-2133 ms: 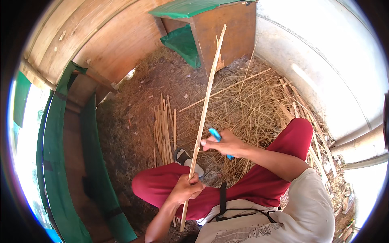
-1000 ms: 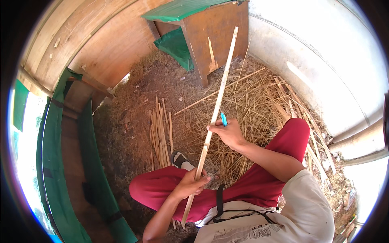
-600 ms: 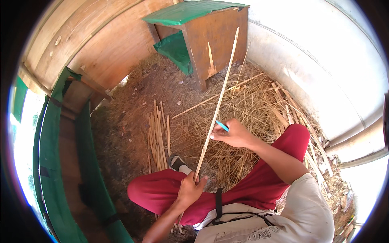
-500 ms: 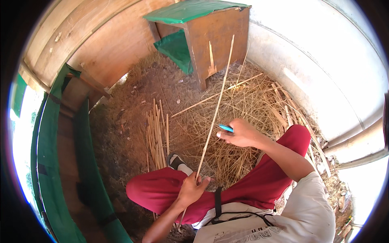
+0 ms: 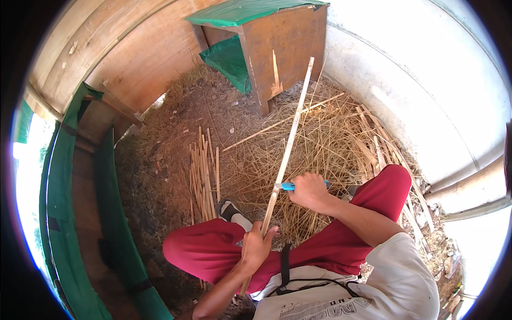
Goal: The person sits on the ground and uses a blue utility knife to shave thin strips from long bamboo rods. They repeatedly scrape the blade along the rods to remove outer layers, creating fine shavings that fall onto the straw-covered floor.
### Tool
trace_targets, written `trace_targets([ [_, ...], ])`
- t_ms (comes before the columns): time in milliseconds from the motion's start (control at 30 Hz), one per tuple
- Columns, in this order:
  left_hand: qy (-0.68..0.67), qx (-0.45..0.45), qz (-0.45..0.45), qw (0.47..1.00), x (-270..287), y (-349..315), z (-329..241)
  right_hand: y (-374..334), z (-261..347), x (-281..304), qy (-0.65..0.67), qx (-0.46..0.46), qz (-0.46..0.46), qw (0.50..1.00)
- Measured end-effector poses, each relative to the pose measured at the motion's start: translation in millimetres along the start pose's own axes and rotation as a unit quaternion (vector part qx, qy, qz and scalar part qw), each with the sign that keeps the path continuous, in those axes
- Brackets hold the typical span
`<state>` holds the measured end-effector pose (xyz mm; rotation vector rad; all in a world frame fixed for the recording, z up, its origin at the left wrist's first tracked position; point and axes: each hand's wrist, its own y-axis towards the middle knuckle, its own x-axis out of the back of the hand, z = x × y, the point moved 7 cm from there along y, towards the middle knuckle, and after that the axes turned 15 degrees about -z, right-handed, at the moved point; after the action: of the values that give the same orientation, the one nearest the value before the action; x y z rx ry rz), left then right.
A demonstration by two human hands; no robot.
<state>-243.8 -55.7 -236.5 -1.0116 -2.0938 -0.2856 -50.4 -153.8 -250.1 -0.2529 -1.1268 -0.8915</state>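
A long, pale bamboo strip slants up and away from my lap toward the wooden desk. My left hand grips its lower part, close to my bent left knee. In my right hand is a blue utility knife, its handle wrapped by closed fingers. The knife's front end meets the strip about midway along; the blade itself is too small to make out clearly. The strip's lower tip passes beneath my left forearm.
Thin shavings cover the ground ahead. A bundle of strips lies left of them, and split pieces lie along the white wall. A desk with a green cover stands ahead; a green-draped bench curves at left.
The strip has turned, showing a wider face. My right hand has moved down and slightly left, bringing the knife against the strip. My left hand keeps its hold.
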Motion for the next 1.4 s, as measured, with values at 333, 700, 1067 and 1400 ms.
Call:
trace_targets([
  [333, 0.022, -0.039, -0.023, 0.999, -3.5, -3.1, -13.6, -0.9, 0.4, -1.5, -0.035, 0.012, 0.031, 0.999],
  [700, 0.022, -0.067, -0.016, 0.997, -7.0, -5.2, -12.2, 9.5, -8.5, -19.3, -0.100, 0.064, -0.049, 0.992],
  [1067, 0.012, -0.055, 0.037, 0.998, 7.1, -40.9, -8.7, 41.9, -82.4, -27.9, -0.121, -0.096, 0.019, 0.988],
  [1400, 0.025, 0.040, 0.073, 0.996, 45.6, -88.7, 8.0, 59.2, -123.0, -5.0, -0.131, -0.163, -0.069, 0.976],
])
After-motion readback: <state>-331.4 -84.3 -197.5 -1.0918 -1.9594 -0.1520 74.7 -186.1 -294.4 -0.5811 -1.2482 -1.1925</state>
